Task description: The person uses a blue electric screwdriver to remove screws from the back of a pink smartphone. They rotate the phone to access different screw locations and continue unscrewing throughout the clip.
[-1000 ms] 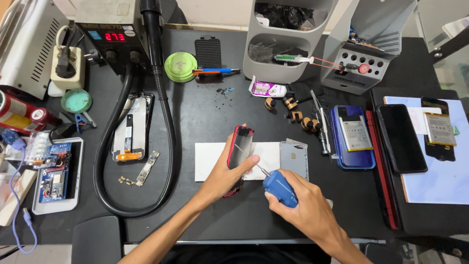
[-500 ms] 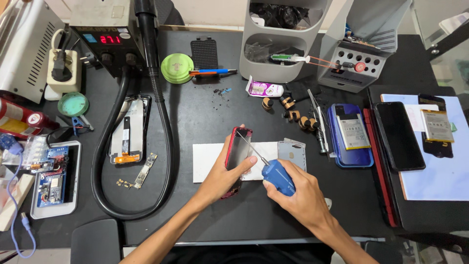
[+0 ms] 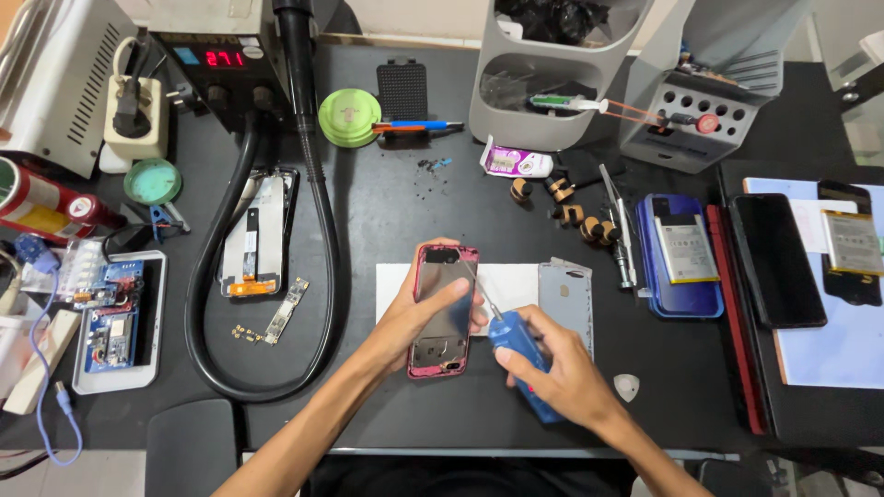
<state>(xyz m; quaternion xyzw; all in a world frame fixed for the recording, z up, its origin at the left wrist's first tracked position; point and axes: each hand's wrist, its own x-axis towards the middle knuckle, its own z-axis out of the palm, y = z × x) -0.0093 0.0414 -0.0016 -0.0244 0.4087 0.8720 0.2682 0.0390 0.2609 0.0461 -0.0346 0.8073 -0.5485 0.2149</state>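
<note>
The red phone frame (image 3: 443, 308) lies on a white sheet (image 3: 502, 283) at the middle of the table (image 3: 387, 212), the left hand (image 3: 419, 313) clamped over it. The right hand (image 3: 557, 368) wraps one blue screwdriver (image 3: 517, 345). A second ago its tip hung lower, beside the frame; now it meets the frame's right edge. Counted: one grey back cover (image 3: 565, 299), two loose batteries (image 3: 683, 248) (image 3: 853, 241), one dark phone (image 3: 779, 260), five small brown rolls (image 3: 562, 202).
</note>
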